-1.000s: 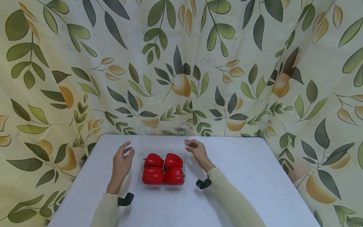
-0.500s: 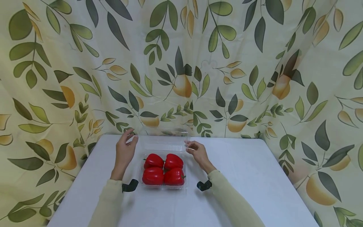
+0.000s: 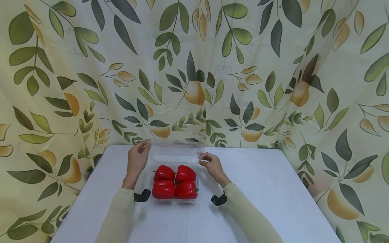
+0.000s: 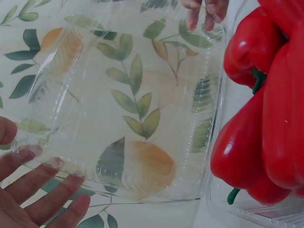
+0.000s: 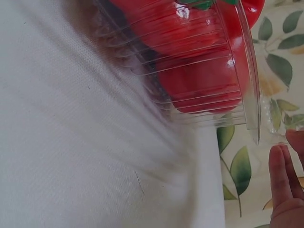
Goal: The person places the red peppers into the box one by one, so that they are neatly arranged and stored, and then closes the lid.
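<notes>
Several red bell peppers point(image 3: 164, 189) sit in the base of a clear plastic clamshell container point(image 3: 174, 201) on the table. Its hinged lid point(image 3: 176, 158) stands raised at the far side. My right hand point(image 3: 212, 165) pinches the lid's right edge between thumb and fingers. At the lid's left corner is my left hand point(image 3: 137, 162); in the left wrist view its fingertips point(image 4: 54, 162) show through the plastic, with the thumb just above the rim. The right wrist view shows the container's ribbed side wall point(image 5: 204, 61) and my right thumb and fingers at the lid edge.
A white cloth covers the table point(image 3: 249, 189), whose far edge lies just behind the lid. Beyond it hangs a leaf-and-fruit patterned curtain point(image 3: 231, 77). Dark cameras are strapped to both wrists, near the container's sides.
My left hand has moved forward and right to the lid's left corner. The lid has tilted a little toward me, with my right hand holding its right edge throughout.
</notes>
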Demonstrator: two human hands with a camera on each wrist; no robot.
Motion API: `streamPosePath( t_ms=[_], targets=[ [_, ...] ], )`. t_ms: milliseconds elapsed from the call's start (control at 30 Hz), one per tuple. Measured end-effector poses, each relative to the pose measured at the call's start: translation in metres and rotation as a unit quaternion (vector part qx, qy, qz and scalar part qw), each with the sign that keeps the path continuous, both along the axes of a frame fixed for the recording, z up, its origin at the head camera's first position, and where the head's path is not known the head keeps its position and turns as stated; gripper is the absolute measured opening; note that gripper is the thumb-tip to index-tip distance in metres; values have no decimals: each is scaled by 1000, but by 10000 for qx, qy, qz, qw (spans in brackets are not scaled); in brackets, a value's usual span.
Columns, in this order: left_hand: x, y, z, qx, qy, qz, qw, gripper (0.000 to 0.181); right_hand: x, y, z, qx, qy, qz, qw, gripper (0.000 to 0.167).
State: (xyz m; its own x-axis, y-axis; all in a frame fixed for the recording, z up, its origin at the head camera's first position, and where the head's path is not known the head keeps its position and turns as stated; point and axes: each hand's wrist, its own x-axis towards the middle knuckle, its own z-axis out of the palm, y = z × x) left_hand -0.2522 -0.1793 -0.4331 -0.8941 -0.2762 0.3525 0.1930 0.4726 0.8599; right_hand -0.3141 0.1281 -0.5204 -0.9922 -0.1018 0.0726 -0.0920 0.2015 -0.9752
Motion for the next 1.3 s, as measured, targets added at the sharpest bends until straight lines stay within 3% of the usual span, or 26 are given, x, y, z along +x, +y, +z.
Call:
streamPosePath(
  t_ms=[167, 433, 733, 933, 1100, 1300],
  targets=[
    [3, -3, -4, 71, -11, 83, 9999, 42, 2, 0, 3, 503, 213, 39, 9985, 14],
    [10, -7, -13, -47, -175, 86, 9998, 48, 14, 11, 22, 1260, 379, -99, 9913, 24],
    [19, -8, -17, -15, -267, 123, 9996, 49, 43, 17, 53, 685, 41, -38, 9976, 41],
    [26, -11, -22, -119, -370, 19, 9992, 50, 65, 9, 75, 1082, 179, 269, 9936, 56],
    [33, -12, -25, -169, -495, -127, 9986, 53, 75, 4, 78, 1421, 262, 381, 9888, 61],
    [41, -13, -29, -277, -492, -424, 9975, 54, 80, 3, 75, 1465, 298, 388, 9880, 58]
  ],
)
